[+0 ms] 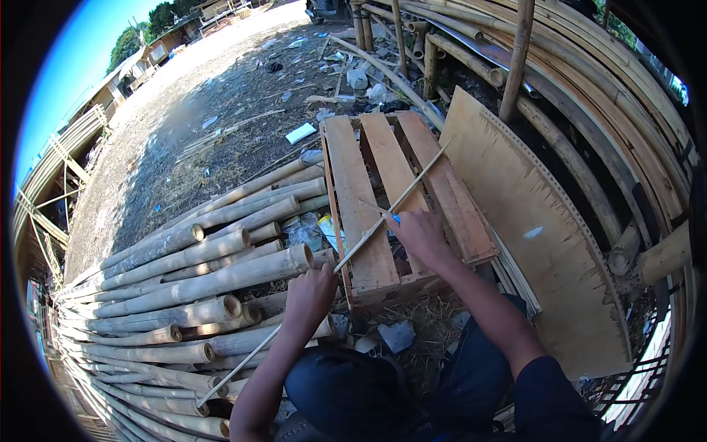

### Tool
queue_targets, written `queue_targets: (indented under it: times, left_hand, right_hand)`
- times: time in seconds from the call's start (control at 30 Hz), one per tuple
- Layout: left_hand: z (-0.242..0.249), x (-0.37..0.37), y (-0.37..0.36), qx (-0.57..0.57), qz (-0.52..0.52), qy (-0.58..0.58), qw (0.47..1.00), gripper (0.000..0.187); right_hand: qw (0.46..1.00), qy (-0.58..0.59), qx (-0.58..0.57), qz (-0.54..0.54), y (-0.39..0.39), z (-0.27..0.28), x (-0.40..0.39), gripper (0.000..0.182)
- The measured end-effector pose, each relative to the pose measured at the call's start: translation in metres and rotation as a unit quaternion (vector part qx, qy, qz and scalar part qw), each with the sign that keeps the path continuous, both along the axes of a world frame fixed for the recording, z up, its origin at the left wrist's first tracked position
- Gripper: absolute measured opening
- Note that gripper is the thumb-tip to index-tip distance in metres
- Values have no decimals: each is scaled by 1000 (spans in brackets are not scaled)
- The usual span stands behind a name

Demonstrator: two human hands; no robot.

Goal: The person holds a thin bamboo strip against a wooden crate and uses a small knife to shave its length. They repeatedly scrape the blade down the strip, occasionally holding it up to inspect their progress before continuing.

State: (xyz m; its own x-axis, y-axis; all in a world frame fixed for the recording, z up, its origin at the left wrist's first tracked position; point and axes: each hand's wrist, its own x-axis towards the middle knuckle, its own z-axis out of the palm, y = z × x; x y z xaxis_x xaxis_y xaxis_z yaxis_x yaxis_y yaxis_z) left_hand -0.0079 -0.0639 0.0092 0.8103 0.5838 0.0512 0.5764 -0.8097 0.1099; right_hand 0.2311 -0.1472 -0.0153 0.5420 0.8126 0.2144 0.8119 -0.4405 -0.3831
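Observation:
My left hand is closed round a long, thin bamboo stick. The stick runs slantwise from the lower left, past my left forearm, up across a slatted wooden crate. In my right hand is a knife, gripped by a handle that shows a bit of blue. Its narrow blade points left and lies across the stick, near the crate's middle slat. Whether the edge bites into the stick is too small to tell. My bent knees in dark trousers are below.
Stacked bamboo poles fill the left side, cut ends towards me. A plywood sheet leans right of the crate, before a rack of long boards and poles. Litter and a white scrap lie on the dirt ground beyond.

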Motion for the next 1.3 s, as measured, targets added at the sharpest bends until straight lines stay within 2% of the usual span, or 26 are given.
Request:
queue_targets:
  times: [0.07, 0.2, 0.5, 0.67, 0.8, 0.9, 1.0, 1.07, 1.13, 1.3]
  left_hand:
    - [-2, 0, 0, 3, 0, -3, 1000, 22]
    - [-3, 0, -1, 7, 12, -1, 1000, 22]
    - [-6, 4, 1, 26, 13, 28, 999, 21]
    - [-4, 1, 1, 8, -2, 8, 1000, 20]
    - [-5, 2, 1, 2, 7, -4, 1000, 20]
    - [-5, 2, -1, 7, 0, 15, 1000, 20]
    - [-3, 1, -1, -9, 9, 2, 1000, 20]
    - [0, -1, -2, 1, 11, -2, 1000, 20]
    - [-1, -5, -4, 4, 17, 2, 1000, 20]
    - [-1, 5, -5, 1, 3, -10, 1000, 19]
  right_hand:
    - [999, 13, -35, 23, -3, 10, -12, 56]
    - [996, 39, -11, 73, -7, 6, -31, 56]
    - [1000, 4, -11, 28, -4, -1, -31, 60]
    - [998, -15, 22, 62, 2, 0, -16, 58]
    - [998, -53, 6, 43, -1, -3, -21, 56]
    - [1000, -29, -3, -4, 5, -3, 3, 56]
    - [998, -26, -22, 54, 2, 2, -4, 57]
    - [996, -45, 18, 69, -4, -2, -12, 59]
    - [996, -15, 9, 87, -10, 1, -5, 60]
    - [997, -60, 32, 28, -3, 1, -6, 58]
